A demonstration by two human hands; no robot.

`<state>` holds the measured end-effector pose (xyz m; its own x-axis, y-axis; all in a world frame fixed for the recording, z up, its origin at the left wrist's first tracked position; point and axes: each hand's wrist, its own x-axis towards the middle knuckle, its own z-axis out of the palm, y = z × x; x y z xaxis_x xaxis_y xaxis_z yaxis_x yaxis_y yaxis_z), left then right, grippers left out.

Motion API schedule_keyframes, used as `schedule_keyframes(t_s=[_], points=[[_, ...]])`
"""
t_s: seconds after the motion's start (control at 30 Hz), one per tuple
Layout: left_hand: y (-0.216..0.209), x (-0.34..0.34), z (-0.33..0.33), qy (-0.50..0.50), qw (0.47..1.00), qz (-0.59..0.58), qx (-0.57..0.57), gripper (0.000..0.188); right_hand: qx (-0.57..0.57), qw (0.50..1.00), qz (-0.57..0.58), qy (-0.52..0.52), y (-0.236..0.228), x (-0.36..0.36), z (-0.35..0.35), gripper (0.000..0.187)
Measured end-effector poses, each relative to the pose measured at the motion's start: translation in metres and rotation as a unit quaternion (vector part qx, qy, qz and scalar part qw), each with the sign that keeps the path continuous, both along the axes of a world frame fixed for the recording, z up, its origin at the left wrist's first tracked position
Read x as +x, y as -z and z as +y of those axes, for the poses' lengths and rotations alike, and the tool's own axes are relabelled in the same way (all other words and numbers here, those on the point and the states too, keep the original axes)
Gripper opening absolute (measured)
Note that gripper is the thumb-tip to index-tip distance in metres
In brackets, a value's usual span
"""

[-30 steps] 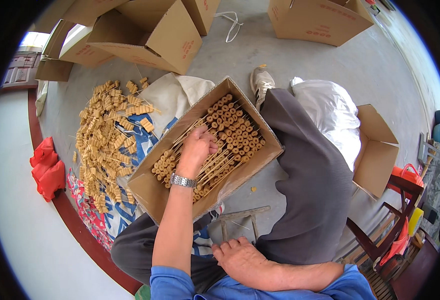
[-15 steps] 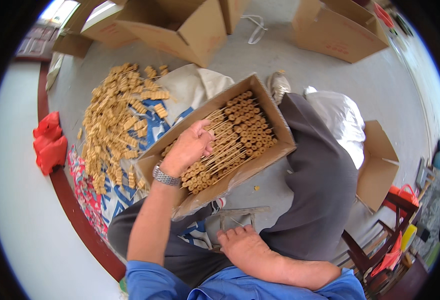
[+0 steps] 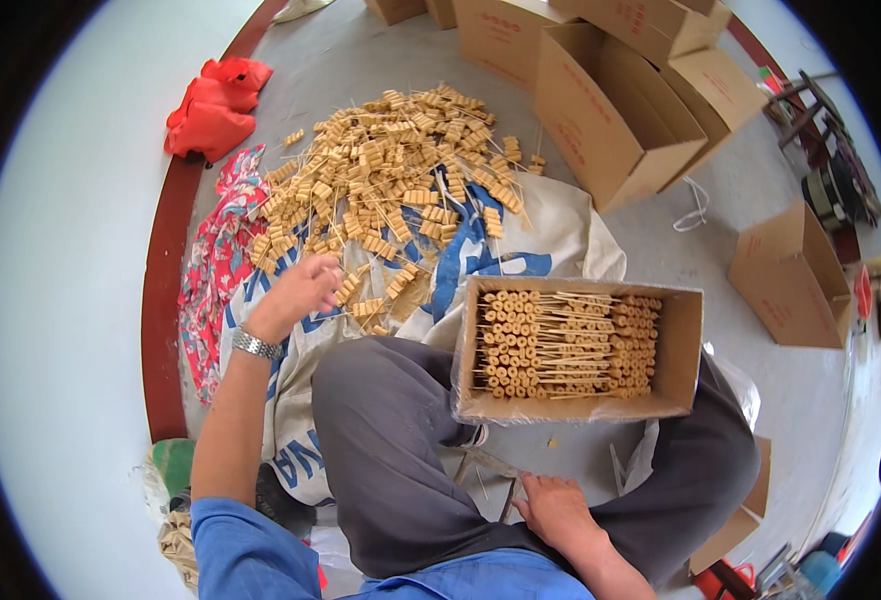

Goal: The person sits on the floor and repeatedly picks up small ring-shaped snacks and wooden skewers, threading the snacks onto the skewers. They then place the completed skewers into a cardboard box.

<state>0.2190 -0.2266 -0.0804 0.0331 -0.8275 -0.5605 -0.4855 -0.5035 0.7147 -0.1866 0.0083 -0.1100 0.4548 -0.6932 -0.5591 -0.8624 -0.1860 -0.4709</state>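
Note:
My left hand [image 3: 308,288], with a metal watch [image 3: 257,344] at the wrist, is at the near left edge of a loose heap of skewers [image 3: 391,150]. Its fingers are loosely bent and apart, beside a few skewers, and I see nothing held in them. Each skewer is a thin stick through a ridged, golden-tan food piece. Across my lap, an open cardboard box [image 3: 683,345] holds skewers packed in rows [image 3: 571,340], ring-like ends at both sides and sticks in the middle. My right hand [image 3: 559,512] rests low between my legs, fingers stretched out and holding nothing.
Under the heap lie a white and blue woven sheet [image 3: 586,235] and a red flowered cloth [image 3: 223,285]. A red bag [image 3: 216,110] sits by the wall at the left. Open cardboard boxes [image 3: 601,130] stand at the back right, another box [image 3: 791,275] farther right.
My left hand has left the packed skewers in the box and moved left to the loose heap. My view has swung left. The right hand stays low between my legs.

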Motion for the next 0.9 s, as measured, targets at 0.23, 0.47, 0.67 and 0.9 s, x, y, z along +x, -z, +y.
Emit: schedule_keyframes(t_s=[0.23, 0.47, 0.67, 0.9], points=[[0.114, 0.021, 0.009, 0.022, 0.996, 0.002, 0.086, 0.039, 0.029, 0.999, 0.021, -0.011, 0.017, 0.005, -0.016, 0.041], [0.270, 0.040, 0.028, 0.061, 0.966, -0.248, -0.036, 0.025, 0.056, 0.998, 0.036, 0.016, 0.039, 0.005, -0.023, 0.043], [0.298, 0.025, 0.030, -0.037, 0.962, -0.268, 0.027, 0.031, 0.114, 0.990, 0.064, 0.044, 0.049, 0.001, -0.030, 0.039], [0.310, 0.004, 0.030, 0.067, 0.934, -0.350, -0.023, 0.033, 0.111, 0.991, 0.063, 0.047, 0.049, 0.011, -0.038, 0.037]])
